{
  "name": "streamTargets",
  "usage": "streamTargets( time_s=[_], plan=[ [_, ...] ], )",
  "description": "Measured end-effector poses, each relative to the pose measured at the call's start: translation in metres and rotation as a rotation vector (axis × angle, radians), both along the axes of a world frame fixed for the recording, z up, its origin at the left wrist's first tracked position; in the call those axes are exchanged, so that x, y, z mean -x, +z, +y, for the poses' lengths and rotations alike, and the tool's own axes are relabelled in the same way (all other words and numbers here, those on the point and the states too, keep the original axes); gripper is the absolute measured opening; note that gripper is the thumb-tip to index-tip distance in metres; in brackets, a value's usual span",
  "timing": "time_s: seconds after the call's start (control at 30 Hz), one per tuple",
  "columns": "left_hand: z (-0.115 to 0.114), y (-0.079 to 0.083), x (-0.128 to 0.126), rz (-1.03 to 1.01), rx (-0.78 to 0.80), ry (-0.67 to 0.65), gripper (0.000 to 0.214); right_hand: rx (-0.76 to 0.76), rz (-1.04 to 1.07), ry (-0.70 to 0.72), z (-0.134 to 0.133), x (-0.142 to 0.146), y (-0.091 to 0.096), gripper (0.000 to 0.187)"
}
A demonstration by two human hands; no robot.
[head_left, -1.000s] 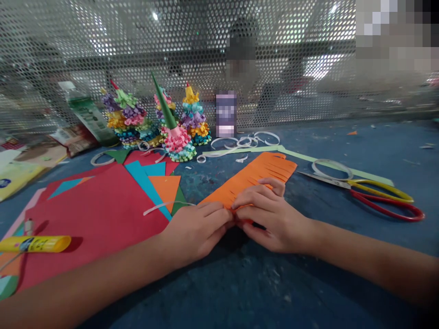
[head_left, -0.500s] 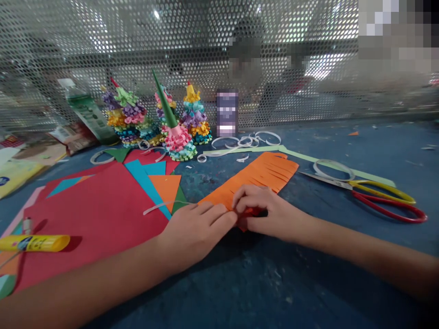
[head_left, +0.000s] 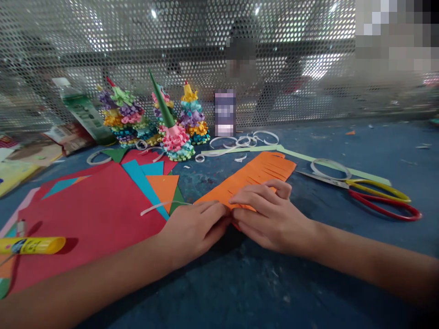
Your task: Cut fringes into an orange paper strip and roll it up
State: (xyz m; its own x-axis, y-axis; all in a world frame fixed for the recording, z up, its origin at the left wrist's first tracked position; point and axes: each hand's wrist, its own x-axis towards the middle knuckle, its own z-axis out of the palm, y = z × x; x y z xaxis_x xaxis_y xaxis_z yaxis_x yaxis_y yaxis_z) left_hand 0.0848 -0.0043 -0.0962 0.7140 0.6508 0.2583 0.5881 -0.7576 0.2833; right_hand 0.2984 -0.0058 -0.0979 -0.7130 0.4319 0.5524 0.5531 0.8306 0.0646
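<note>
An orange paper strip (head_left: 252,176) with a row of slits cut into it lies slantwise on the blue table. At its near left end my left hand (head_left: 197,226) is closed on the paper's lower edge, knuckles up. My right hand (head_left: 267,212) curls over the near edge beside it, fingers bent onto the paper and fingertips close to the left ones. The thumbs and the edge between them are mostly hidden. Scissors (head_left: 363,189) with one yellow and one red handle lie partly open to the right of the strip.
Red paper sheets (head_left: 92,214), blue, orange and green pieces lie left, a yellow glue tube (head_left: 37,245) on top. Several curled-paper cones (head_left: 174,141), a bottle (head_left: 84,112) and a phone (head_left: 225,112) stand before a perforated metal screen (head_left: 192,50). Thin paper offcuts (head_left: 236,142) lie behind the strip.
My right hand has shifted slightly right and rolled over, its fingers now stretched further along the paper's edge. My left fingers have drawn in a little. The view has shifted slightly.
</note>
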Motion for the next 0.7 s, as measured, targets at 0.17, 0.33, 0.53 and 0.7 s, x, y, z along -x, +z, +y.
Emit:
streamTargets(
  time_s=[0.17,0.33,0.53,0.7],
  plan=[
    [-0.001,0.000,-0.002,0.073,-0.079,0.007,0.021,0.182,-0.020,0.026,0.003,0.000,0.005,0.017],
    [-0.003,-0.003,-0.003,0.194,-0.358,-0.071,0.016,0.842,0.061,-0.085,0.006,0.003,0.013,0.013],
    [-0.003,0.000,-0.001,0.136,-0.222,-0.056,0.017,0.527,-0.018,-0.093,-0.002,0.004,0.009,0.010],
    [-0.003,0.000,0.001,0.043,-0.040,0.024,0.015,0.189,-0.054,-0.038,-0.007,0.002,0.002,0.020]
  ],
)
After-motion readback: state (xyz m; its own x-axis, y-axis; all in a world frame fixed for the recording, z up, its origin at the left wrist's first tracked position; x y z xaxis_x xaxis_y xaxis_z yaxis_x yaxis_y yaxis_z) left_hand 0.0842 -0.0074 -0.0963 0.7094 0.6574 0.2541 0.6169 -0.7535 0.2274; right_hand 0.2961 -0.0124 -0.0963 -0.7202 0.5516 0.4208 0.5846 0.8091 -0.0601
